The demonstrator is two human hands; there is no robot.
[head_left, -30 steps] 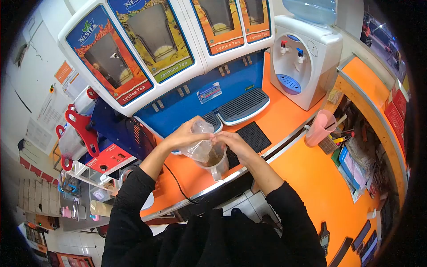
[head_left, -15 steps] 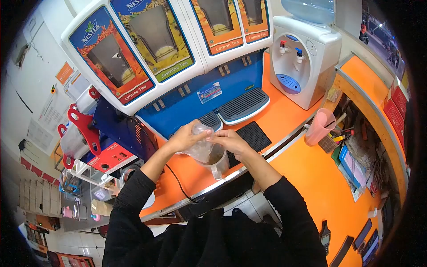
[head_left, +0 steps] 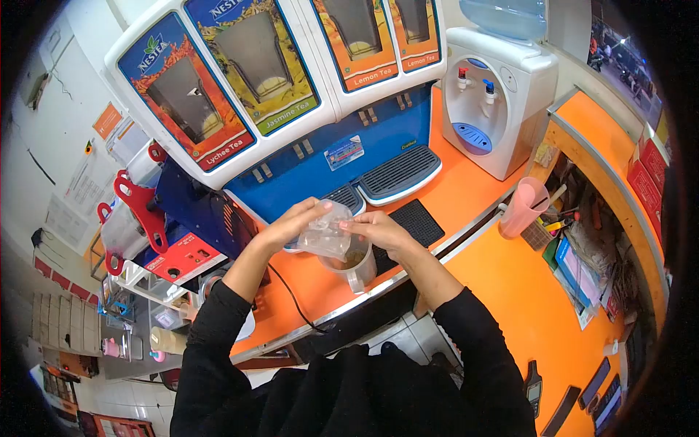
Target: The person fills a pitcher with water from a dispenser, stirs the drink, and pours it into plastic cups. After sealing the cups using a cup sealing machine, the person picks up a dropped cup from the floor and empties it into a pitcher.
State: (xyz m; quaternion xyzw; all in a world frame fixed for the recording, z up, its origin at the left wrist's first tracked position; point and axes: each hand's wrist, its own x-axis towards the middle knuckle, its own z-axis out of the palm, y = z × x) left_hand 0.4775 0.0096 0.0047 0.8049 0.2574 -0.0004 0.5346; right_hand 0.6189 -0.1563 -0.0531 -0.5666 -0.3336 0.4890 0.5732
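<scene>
A clear plastic bag (head_left: 324, 234) hangs tilted over a translucent measuring jug (head_left: 358, 275) on the orange counter, its lower part overlapping the jug's rim. My left hand (head_left: 293, 224) grips the bag from the left side, fingers stretched along its upper edge. From the right, my right hand (head_left: 377, 230) pinches the bag's edge between thumb and fingers. Brownish contents show inside the jug, whose handle points toward me. Behind my right hand lies a black ribbed mat (head_left: 419, 222).
A drink dispenser (head_left: 284, 156) with tea panels and a drip tray (head_left: 399, 175) stands behind my hands. The water dispenser (head_left: 495, 102) is at the back right. A red sealing machine (head_left: 186, 258) stands at left, a pink cup (head_left: 523, 207) at right. A black cable (head_left: 298, 302) crosses the counter.
My left hand has shifted slightly left and its fingers have straightened over the bag. The bag's top has moved a little left; the jug stays in place.
</scene>
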